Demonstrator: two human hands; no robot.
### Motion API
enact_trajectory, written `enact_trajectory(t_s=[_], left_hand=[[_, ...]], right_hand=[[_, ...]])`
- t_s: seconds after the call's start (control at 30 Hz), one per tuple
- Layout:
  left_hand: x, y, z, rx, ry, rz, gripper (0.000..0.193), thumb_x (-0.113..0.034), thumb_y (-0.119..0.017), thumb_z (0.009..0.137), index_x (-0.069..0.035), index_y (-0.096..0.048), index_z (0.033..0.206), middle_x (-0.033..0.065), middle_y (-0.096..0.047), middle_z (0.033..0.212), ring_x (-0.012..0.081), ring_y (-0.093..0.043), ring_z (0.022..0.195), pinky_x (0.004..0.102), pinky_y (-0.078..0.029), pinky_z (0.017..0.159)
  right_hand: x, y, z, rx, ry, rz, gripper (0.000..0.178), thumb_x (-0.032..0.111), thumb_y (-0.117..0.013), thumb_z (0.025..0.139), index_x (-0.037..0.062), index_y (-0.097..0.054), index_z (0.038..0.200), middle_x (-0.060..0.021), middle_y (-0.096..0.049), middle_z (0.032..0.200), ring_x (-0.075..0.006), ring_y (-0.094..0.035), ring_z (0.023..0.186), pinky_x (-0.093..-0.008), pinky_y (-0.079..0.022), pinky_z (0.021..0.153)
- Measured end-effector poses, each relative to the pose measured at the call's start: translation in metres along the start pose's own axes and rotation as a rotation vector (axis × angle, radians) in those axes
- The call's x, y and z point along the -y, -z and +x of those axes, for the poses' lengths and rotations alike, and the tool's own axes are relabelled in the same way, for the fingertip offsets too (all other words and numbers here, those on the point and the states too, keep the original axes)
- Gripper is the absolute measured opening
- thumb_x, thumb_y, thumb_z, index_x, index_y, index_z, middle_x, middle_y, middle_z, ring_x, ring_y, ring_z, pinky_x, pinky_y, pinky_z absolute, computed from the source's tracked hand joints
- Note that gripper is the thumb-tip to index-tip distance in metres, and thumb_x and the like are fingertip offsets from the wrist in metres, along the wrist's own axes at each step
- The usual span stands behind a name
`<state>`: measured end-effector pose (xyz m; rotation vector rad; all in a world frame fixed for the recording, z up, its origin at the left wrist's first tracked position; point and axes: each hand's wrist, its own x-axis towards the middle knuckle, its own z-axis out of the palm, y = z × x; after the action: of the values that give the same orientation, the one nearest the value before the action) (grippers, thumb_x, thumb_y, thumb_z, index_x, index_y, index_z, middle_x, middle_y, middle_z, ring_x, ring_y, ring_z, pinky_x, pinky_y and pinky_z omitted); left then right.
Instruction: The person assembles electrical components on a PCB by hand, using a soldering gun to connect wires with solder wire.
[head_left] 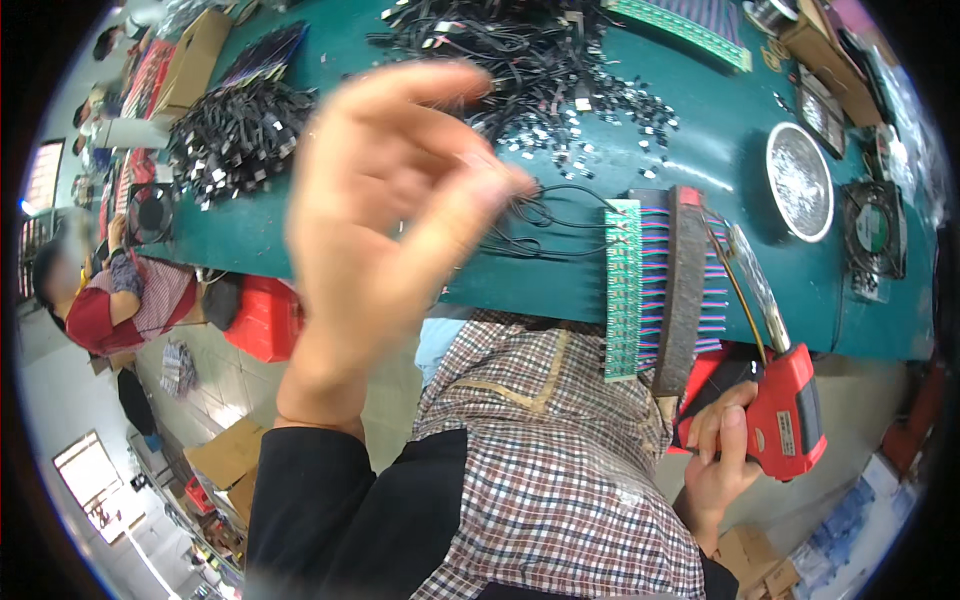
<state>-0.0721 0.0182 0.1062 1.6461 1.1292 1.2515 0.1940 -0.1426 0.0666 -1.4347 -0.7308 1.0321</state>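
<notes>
My right hand (pixel 722 440) grips a red and black soldering gun (pixel 790 420). Its shiny metal barrel (pixel 763 290) points up and away, with a thin brownish tube beside it. Left of the gun lies a green circuit board strip (pixel 622 300), with thin multicoloured wires running from its right side under a dark bar (pixel 682 290). Black cables (pixel 560 245) reach the board's upper left part. My left hand (pixel 385 210) is raised over the table, blurred by motion. Its fingers are bent and its thumb tip overlaps the cables; whether it holds one cannot be made out.
A large tangle of black cables (pixel 520 50) covers the table's far middle; another bundle (pixel 235 140) lies far left. A metal bowl (pixel 800 182) and small fan (pixel 875 230) sit at right. Another board strip (pixel 690 30) lies far right. A person (pixel 125 300) sits at left near a red stool (pixel 265 318).
</notes>
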Motion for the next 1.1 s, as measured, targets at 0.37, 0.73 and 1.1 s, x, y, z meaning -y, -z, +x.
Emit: enact_trajectory(t_s=[0.37, 0.73, 1.1], left_hand=[[0.013, -0.069, -0.023, 0.505, 0.66, -0.528, 0.032, 0.002, -0.069, 0.094, -0.002, -0.048, 0.118, 0.0125, -0.072, 0.096, 0.0178, -0.073, 0.094, 0.0263, -0.06, 0.072], [0.009, -0.076, -0.036, 0.56, 0.639, -0.419, 0.028, 0.0, -0.074, 0.091, -0.001, -0.056, 0.113, 0.0069, -0.071, 0.092, 0.0078, -0.066, 0.08, 0.0224, -0.055, 0.066], [0.005, -0.083, -0.047, 0.465, 0.081, 0.05, 0.011, -0.003, -0.081, 0.082, -0.002, -0.072, 0.088, 0.0071, -0.069, 0.079, 0.0163, -0.064, 0.067, 0.0283, -0.047, 0.056]], right_hand=[[0.014, -0.028, 0.039, 0.221, 0.057, -0.117, 0.061, -0.019, -0.07, 0.077, -0.0002, -0.05, 0.131, -0.0063, -0.056, 0.103, -0.0182, -0.065, 0.098, -0.0388, -0.055, 0.094], [0.006, -0.034, 0.046, 0.288, -0.003, -0.056, 0.05, -0.008, -0.076, 0.084, 0.0002, -0.047, 0.125, -0.0055, -0.06, 0.102, -0.016, -0.069, 0.095, -0.0318, -0.055, 0.083], [0.0, -0.023, 0.048, 0.323, 0.19, -0.214, 0.065, -0.024, -0.066, 0.079, 0.0026, -0.04, 0.132, -0.0069, -0.051, 0.109, -0.0158, -0.066, 0.088, -0.0332, -0.056, 0.084]])
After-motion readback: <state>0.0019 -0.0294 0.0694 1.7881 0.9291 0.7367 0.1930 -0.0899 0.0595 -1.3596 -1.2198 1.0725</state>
